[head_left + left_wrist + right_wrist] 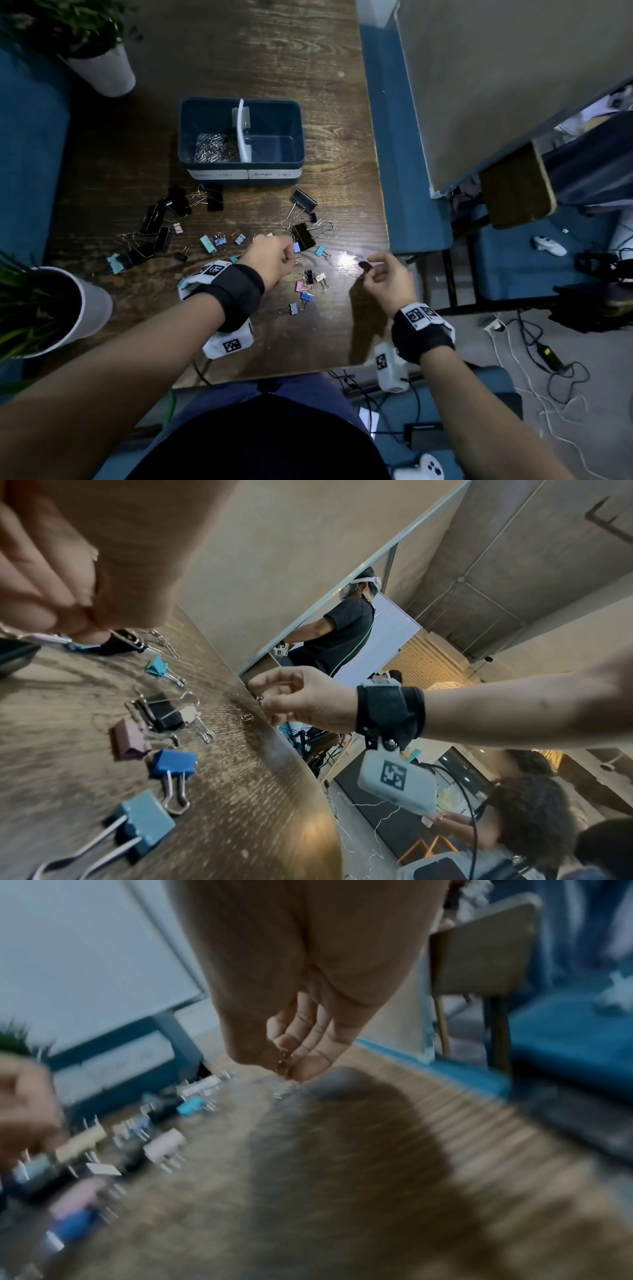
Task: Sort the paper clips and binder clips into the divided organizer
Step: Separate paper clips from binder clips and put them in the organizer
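Observation:
The dark blue divided organizer (219,179) stands mid-table; its left compartment holds a heap of silver paper clips (214,147) and its right compartment (274,145) looks bare. Black and coloured binder clips (164,226) lie scattered in front of it. My left hand (289,258) hovers low with its fingers curled, their tips pressed together on a small blue binder clip (80,645) beside a large black one (303,236). My right hand (368,270) hangs over the table's right edge and pinches a small metal paper clip (283,1060).
Loose paper clips (325,228) lie right of the black clip. Small coloured clips (308,284) sit between my hands. Potted plants stand at the far left (109,72) and near left (85,308). The table edge (385,212) runs close on the right, with a chair (513,185) beyond.

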A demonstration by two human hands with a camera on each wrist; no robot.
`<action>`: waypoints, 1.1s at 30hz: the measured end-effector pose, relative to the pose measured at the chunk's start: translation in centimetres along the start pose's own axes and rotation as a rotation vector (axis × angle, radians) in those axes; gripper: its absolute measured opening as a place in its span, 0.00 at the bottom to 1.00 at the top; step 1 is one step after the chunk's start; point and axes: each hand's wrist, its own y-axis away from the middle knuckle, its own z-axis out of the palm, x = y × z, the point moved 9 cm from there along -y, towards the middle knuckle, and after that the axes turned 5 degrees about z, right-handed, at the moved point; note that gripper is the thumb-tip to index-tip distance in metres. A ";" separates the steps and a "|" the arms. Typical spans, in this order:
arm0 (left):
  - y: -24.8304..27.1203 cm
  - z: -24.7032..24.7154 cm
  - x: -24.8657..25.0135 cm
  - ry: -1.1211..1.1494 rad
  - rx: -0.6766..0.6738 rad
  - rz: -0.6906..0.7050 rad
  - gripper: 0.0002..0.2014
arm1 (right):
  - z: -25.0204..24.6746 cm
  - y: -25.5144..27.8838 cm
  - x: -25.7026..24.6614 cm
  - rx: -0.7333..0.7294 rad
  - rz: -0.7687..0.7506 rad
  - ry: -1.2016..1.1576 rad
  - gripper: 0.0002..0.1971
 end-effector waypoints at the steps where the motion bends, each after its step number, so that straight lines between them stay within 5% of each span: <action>1: -0.2 0.1 0.0 0.001 -0.002 -0.003 0.05 | -0.1 0.2 0.0 -0.029 -0.018 0.038 0.17; 7: -0.6 0.2 0.8 -0.018 0.003 0.028 0.06 | 0.5 0.2 -1.6 -0.066 -0.182 0.144 0.20; 13: -0.6 -1.0 0.0 -0.024 0.002 0.007 0.03 | 0.4 -0.2 -1.6 -0.089 -0.219 0.187 0.21; 25: -0.5 -2.7 -1.7 0.001 0.019 -0.053 0.03 | 3.0 -2.4 -4.2 -0.340 -0.194 0.661 0.22; 33: 1.1 -6.2 -2.9 0.091 0.202 -0.139 0.05 | 4.0 -1.8 -4.6 -0.397 -0.179 0.651 0.19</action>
